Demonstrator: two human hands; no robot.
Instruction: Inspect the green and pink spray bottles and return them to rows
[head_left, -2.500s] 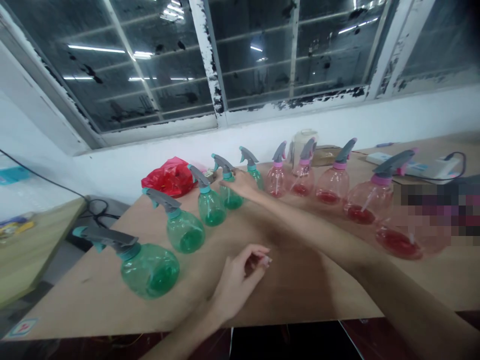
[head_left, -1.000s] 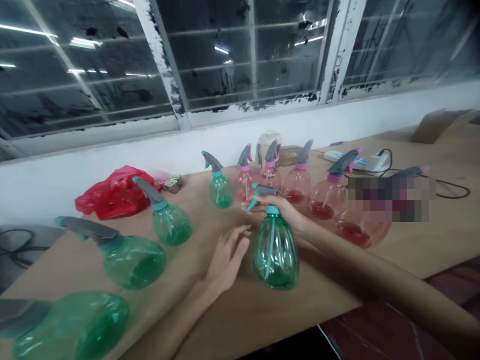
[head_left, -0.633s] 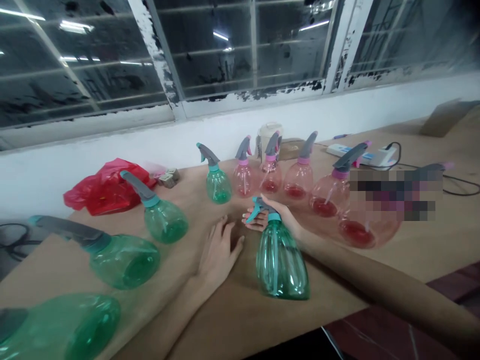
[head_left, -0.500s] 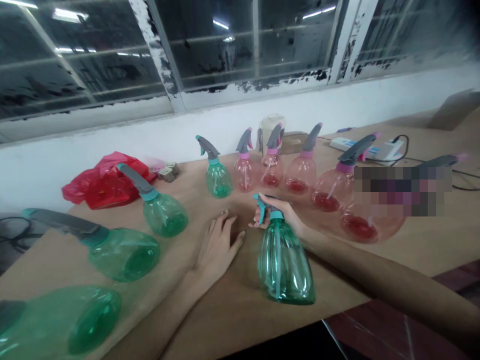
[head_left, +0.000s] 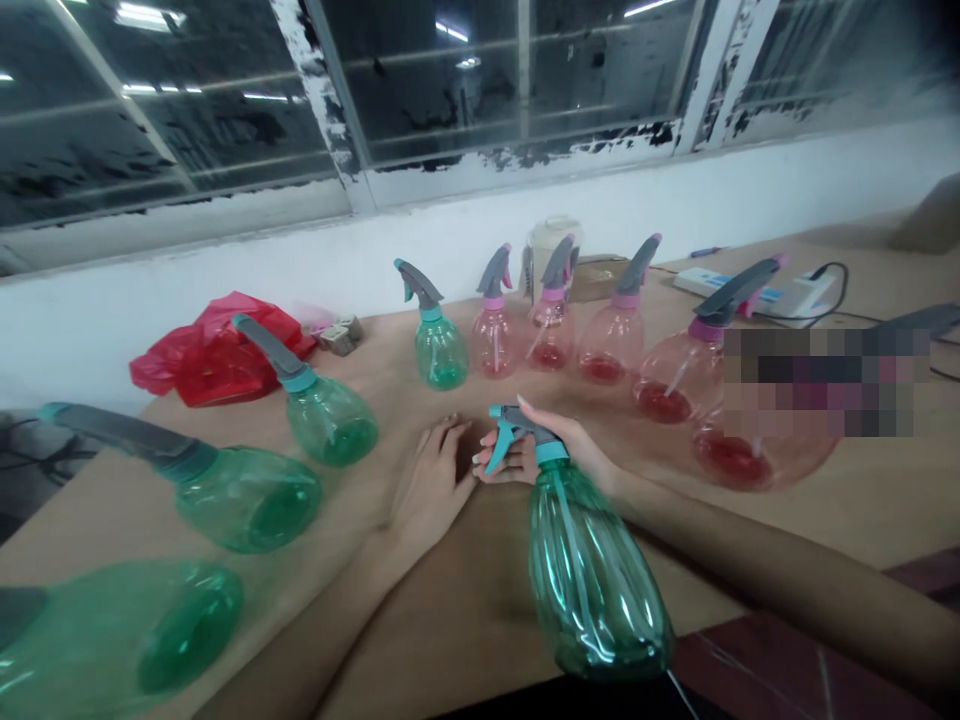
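Note:
A green spray bottle (head_left: 600,570) with a grey and teal trigger head is tilted in front of me, its base toward me. My right hand (head_left: 562,445) is closed around its neck and head from the right, fingers curled below the teal trigger. My left hand (head_left: 435,470) rests on the table, fingers extended, close to the right fingertips and holding nothing. Another green spray bottle (head_left: 334,420) stands left of my left hand. Beyond my hands stand a smaller green spray bottle (head_left: 441,350) and a pink spray bottle (head_left: 493,340).
Several pink bottles, including one pink spray bottle (head_left: 611,340), curve along the right. More green bottles, such as one green bottle (head_left: 247,500), line the left. Behind lie a red plastic bag (head_left: 225,350) and a power strip (head_left: 780,300) with cables.
The held spray bottle has tilted further, its base moving toward me and right, its head slightly left. My right fingers have come nearer my left hand. The view has shifted slightly.

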